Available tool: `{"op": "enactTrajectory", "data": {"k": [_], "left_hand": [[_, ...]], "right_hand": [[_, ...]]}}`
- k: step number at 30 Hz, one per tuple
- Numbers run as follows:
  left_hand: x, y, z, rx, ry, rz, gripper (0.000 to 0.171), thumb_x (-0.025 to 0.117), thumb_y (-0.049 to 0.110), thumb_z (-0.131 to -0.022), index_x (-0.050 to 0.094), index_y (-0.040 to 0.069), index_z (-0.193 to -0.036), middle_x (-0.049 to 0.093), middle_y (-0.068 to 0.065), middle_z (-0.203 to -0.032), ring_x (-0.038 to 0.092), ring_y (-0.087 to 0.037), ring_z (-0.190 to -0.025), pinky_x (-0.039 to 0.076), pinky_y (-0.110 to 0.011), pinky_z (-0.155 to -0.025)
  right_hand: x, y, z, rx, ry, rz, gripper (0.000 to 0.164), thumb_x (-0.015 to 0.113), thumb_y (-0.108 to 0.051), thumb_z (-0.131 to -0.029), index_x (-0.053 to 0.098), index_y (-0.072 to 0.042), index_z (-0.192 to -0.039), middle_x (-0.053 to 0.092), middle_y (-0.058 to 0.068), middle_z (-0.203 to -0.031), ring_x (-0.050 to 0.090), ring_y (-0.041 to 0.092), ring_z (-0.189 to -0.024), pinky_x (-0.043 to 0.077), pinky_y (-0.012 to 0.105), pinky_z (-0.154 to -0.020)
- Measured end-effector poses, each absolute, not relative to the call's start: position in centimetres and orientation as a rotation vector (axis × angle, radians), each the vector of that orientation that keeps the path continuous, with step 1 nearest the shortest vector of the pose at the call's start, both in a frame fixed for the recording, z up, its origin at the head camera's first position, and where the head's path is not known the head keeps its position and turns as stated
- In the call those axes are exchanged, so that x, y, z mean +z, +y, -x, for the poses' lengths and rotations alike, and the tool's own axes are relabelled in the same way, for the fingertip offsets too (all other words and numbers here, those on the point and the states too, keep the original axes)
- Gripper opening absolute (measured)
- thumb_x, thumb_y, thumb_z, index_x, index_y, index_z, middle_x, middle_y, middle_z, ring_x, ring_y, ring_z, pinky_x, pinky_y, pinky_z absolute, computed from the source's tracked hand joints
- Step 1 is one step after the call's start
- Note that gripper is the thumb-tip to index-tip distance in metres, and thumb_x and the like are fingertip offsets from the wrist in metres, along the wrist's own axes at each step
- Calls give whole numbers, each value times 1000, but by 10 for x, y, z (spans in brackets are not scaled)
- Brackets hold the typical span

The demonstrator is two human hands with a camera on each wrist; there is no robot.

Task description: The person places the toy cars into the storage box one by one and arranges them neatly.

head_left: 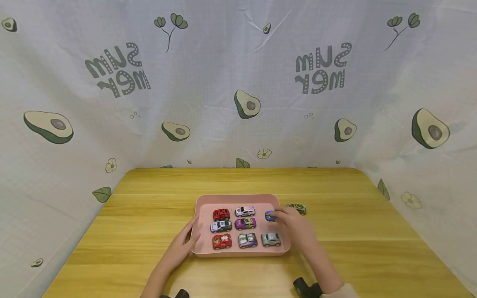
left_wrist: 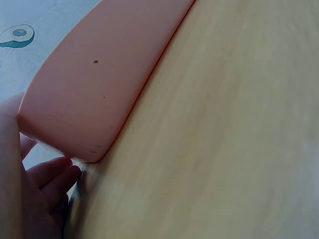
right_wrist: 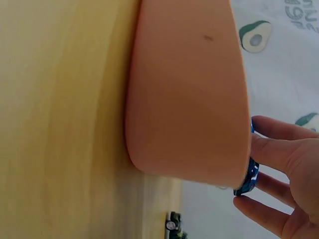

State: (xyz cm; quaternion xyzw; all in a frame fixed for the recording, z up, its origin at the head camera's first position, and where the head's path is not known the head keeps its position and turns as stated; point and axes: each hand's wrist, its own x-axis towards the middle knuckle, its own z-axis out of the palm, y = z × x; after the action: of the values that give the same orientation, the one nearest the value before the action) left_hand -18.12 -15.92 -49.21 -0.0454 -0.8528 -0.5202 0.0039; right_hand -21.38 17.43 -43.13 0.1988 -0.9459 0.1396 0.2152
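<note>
A blue toy car (head_left: 270, 216) is held in the fingers of my right hand (head_left: 297, 228), over the right side of a pink tray (head_left: 240, 254). The right wrist view shows that blue car (right_wrist: 247, 180) between thumb and fingers, just above the tray's rim. At the tray's left end, my left hand (head_left: 179, 247) grips the wall, thumb over the rim and fingers outside. Inside the tray stand several toy cars, among them a red spotted one (head_left: 221, 214), a purple one (head_left: 245, 224) and a grey-green one (head_left: 271, 239).
A green camouflage toy car (head_left: 298, 208) stands on the wooden table (head_left: 112, 231), right of the tray and partly behind my right hand. A pale curtain (head_left: 208, 82) with printed avocados hangs around the table's back and sides.
</note>
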Motion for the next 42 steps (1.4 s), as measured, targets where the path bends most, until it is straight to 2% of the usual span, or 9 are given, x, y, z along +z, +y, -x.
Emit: {"op": "enactTrajectory", "data": {"k": [7,11,18,22,25,33,42], "left_hand": [[-494,-159,182,-1625,-2681,149,55,52,36,-91,34,25,-141,31,-8,-148,25,-32,-137,22,-51,-112],[-494,-160,182,-1632,-2683,140,55,52,37,-91,33,25,-141,31,-8,-148,25,-32,-137,21,-51,-112],[-494,-161,183,-1619,-2688,132,55,52,37,-91,33,26,-141,31,-9,-148,25,-31,-137,21,-49,-113],[-494,-161,182,-1620,-2684,131,55,52,37,-91,34,25,-141,31,-9,-147,26,-31,-137,22,-50,-113],[-494,-160,182,-1627,-2679,132,55,52,36,-91,34,24,-141,32,-9,-147,26,-31,-137,21,-50,-113],[-494,-160,182,-1629,-2676,135,55,52,37,-91,34,25,-141,31,-8,-147,26,-31,-137,21,-50,-112],[-494,-159,182,-1639,-2668,138,55,51,38,-91,33,27,-141,31,-10,-148,25,-33,-136,21,-52,-112]], "right_hand": [[-438,164,212,298,-2669,-596,24,69,-7,-77,70,-19,-97,65,-3,-102,60,17,-94,57,32,-70],[-441,163,213,244,-2664,-600,24,68,-8,-78,70,-21,-98,65,-4,-103,60,16,-94,57,31,-67],[-444,160,216,215,-2623,-633,23,68,-9,-78,70,-22,-97,65,-5,-102,61,15,-93,56,30,-72],[-446,156,220,191,-2601,-664,22,68,-10,-78,70,-23,-96,66,-5,-100,62,16,-95,51,38,-86],[-449,155,222,154,-2586,-665,21,69,-13,-76,71,-26,-92,67,-6,-98,63,15,-96,46,47,-92],[-456,153,228,150,-2593,-658,17,72,-15,-74,72,-27,-86,68,-8,-93,64,13,-92,41,53,-97],[-460,150,228,105,-2633,-642,15,72,-19,-74,71,-25,-88,69,-9,-91,65,12,-89,36,54,-101]]}}
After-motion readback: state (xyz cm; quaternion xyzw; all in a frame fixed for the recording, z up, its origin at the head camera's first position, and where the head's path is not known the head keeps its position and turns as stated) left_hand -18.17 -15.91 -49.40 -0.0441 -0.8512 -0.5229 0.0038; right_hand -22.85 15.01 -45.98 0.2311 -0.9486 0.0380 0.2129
